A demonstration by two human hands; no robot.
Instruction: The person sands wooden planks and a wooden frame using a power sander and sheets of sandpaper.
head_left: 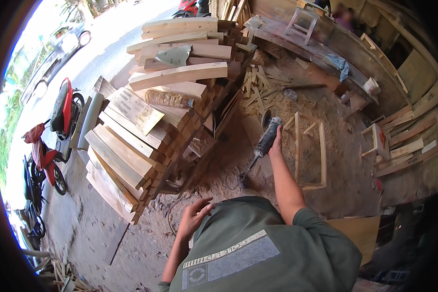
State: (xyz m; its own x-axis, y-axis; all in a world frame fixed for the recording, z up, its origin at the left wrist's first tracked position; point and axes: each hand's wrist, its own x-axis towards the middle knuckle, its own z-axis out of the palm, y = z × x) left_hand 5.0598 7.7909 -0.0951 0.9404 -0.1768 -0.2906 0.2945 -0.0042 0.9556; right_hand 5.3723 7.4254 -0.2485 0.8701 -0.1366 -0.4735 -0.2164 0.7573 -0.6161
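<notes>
My right hand [276,140] is wrapped round the body of a grey-black angle grinder [264,142], held out in front of me. Its round dark disc [266,118] points away from me, and a cord trails from the rear end toward my body. My left hand [195,215] hangs beside my shirt, holding nothing, its fingers loosely bent and apart. Ahead and to the left of that hand rises a large stack of wooden boards [180,73]. On the stack lie a printed cardboard sheet [135,110], a plastic bottle with brown contents [169,99] and a torn pale sheet [174,55].
A slim wooden frame [322,151] stands on the sawdust-covered floor right of the grinder. Offcuts [258,87] lie scattered ahead. Along the right are more boards [406,146] and a small stool [376,141]. Parked motorbikes [47,158] line the left, beside a road.
</notes>
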